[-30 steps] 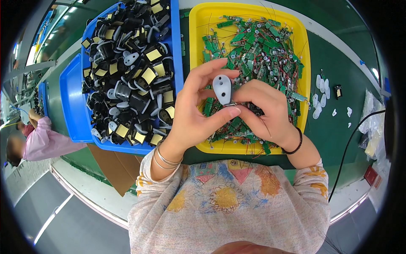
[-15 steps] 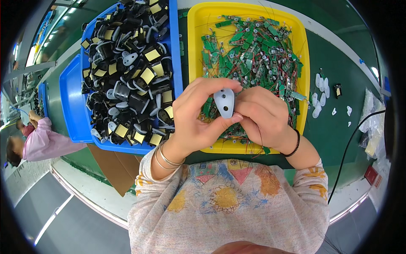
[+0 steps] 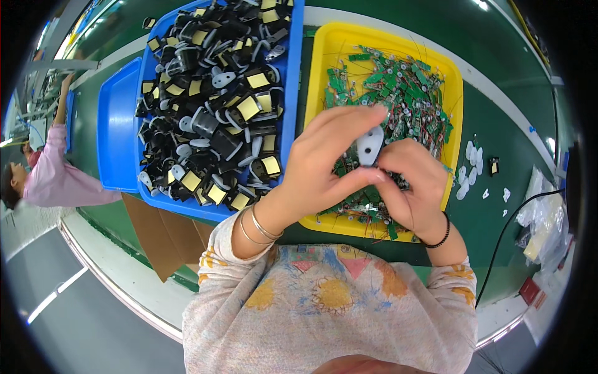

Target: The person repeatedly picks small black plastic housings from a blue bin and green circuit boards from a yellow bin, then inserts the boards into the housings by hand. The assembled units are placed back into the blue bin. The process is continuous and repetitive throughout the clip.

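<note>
The left hand (image 3: 329,161) pinches a pale grey piece (image 3: 370,146) between thumb and fingers, holding it above the yellow tray (image 3: 317,68). The right hand (image 3: 416,177) has its fingers curled in at the piece's right side; what they grip there is hidden, so I cannot tell whether they pinch it too. Green boards (image 3: 398,81) with thin wires heap the yellow tray. To its left, a blue tray (image 3: 291,93) holds black parts (image 3: 208,123). White pieces (image 3: 471,167) lie on the desk (image 3: 489,118), right of the yellow tray.
</note>
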Available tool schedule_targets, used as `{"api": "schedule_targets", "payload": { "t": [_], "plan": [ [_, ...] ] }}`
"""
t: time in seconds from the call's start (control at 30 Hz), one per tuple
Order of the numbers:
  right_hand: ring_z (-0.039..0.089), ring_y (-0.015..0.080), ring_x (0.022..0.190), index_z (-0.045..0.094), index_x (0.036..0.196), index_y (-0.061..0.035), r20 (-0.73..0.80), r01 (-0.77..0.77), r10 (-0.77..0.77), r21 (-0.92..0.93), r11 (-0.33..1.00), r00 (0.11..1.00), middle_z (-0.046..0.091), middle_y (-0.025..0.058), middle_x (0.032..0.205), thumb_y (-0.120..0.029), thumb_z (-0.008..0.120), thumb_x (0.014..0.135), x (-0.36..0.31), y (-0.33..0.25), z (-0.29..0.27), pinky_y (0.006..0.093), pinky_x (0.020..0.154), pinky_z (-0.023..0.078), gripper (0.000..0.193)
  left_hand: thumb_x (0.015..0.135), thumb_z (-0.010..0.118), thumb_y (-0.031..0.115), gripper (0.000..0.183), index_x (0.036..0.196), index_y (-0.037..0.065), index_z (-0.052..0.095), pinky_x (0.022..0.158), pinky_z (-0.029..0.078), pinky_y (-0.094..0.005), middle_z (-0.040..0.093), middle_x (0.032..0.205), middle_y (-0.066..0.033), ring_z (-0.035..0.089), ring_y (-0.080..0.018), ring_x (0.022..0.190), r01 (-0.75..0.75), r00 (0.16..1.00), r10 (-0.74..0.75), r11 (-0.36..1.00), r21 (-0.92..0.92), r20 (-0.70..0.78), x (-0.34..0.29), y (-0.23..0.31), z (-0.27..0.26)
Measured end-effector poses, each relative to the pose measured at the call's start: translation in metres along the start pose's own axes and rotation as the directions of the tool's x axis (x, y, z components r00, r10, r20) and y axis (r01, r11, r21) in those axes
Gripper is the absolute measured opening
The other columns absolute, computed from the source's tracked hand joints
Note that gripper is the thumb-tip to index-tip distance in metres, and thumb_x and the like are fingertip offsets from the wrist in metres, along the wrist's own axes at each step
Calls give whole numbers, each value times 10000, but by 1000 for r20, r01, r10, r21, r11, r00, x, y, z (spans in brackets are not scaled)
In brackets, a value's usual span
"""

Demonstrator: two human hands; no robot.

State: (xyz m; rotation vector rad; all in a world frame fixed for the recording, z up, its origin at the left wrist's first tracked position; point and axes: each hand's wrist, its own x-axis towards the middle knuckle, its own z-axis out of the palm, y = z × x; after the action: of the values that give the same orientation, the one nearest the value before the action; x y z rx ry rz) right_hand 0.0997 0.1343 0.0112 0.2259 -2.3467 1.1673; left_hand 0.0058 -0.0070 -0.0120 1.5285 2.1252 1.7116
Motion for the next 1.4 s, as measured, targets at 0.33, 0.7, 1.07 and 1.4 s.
{"api": "schedule_targets", "payload": {
  "t": [0.33, 0.7, 1.07, 1.4],
  "plan": [
    [604, 248, 716, 603, 869, -60, -48, -108, 101, -654, 749, 994, 602, 83, 739, -190, 634, 735, 115, 171, -35, 351, 617, 474, 189, 648, 735, 226, 260, 815, 118, 568, 794, 372, -420, 542, 1007, -34, 460, -292, 995, 457, 889, -189, 325, 828, -417, -1, -4, -42],
    [578, 223, 881, 573, 1056, -53, 136, -128, 226, -505, 854, 965, 614, 85, 964, -161, 646, 739, 108, 197, -49, 332, 801, 452, 343, 712, 683, 150, 165, 820, 69, 587, 694, 438, -338, 607, 837, -42, 540, -245, 821, 411, 886, -39, 527, 744, -462, -8, -23, -56],
    [553, 292, 883, 580, 875, -57, 326, 87, 165, -637, 766, 931, 588, 104, 842, -128, 604, 741, 85, 134, 22, 387, 728, 462, 154, 748, 664, 119, 161, 800, 25, 544, 540, 420, -305, 535, 701, -88, 527, -238, 617, 256, 964, -227, 931, 260, -139, -6, 3, -7],
    [594, 153, 699, 519, 969, -3, 209, -497, 465, 545, 675, 860, 554, 61, 812, -65, 559, 822, 60, 58, -11, 270, 589, 486, 164, 929, 345, 213, 250, 855, 10, 472, 590, 390, -282, 480, 709, -95, 478, -167, 617, 543, 818, -573, 751, -374, 37, -25, -4, -10]
  ]
}}
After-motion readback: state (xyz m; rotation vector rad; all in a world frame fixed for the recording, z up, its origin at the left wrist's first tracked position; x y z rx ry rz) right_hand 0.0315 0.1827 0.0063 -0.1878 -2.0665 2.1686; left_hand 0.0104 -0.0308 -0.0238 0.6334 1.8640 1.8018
